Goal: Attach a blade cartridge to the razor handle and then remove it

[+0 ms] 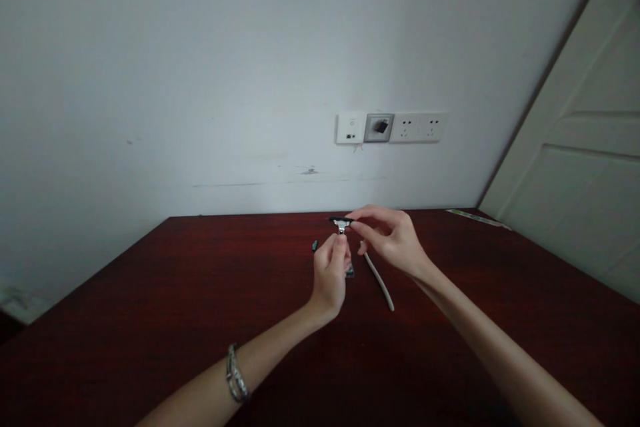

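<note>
My left hand (331, 273) is closed around the handle of a razor (341, 227), held upright above the table with its silver neck showing. Across the top lies a black razor head (340, 219), level from side to side. My right hand (393, 237) pinches the right end of that head between thumb and fingers. Just left of the razor, a small dark and teal piece (315, 245) rests on the table. Partly hidden behind my left hand is a small greenish flat item (350, 271). A thin, slightly curved whitish strip (380, 280) lies below my right hand.
The dark red table (200, 307) meets a white wall (225, 80) with sockets (417, 127) and a black plug (381, 127). A patterned flat strip (477, 219) lies at the back right edge, near a pale panelled door (580, 133).
</note>
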`<move>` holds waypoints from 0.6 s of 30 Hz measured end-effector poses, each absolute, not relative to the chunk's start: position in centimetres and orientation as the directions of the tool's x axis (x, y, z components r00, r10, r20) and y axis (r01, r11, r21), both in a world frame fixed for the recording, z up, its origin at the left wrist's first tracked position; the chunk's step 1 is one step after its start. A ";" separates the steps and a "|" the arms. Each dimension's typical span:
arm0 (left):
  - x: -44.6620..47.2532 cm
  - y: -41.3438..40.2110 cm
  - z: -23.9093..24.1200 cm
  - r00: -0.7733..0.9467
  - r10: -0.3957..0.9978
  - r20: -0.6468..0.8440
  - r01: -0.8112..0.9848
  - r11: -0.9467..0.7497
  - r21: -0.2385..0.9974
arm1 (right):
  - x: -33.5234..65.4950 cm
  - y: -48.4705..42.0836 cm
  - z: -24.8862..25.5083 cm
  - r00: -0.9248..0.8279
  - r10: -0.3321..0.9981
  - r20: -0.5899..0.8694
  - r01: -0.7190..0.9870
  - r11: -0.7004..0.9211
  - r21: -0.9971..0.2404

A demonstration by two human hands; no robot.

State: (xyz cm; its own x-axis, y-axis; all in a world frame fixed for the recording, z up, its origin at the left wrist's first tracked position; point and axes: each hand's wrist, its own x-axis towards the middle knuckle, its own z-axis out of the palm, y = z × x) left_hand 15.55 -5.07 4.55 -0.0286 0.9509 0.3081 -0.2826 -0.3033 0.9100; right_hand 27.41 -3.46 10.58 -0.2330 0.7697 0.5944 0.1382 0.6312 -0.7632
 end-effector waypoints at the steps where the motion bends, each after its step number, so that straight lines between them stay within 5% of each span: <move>1: 15.6 -5.0 4.5 -0.029 0.950 0.310 -0.278 -0.306 0.911 | 27.4 -3.5 10.6 -0.235 0.768 0.596 0.141 0.634 -0.761; 18: 15.3 -5.1 4.8 -0.029 0.937 0.349 -0.261 -0.344 0.902 | 27.4 -3.0 10.0 -0.214 0.764 0.609 0.094 0.636 -0.766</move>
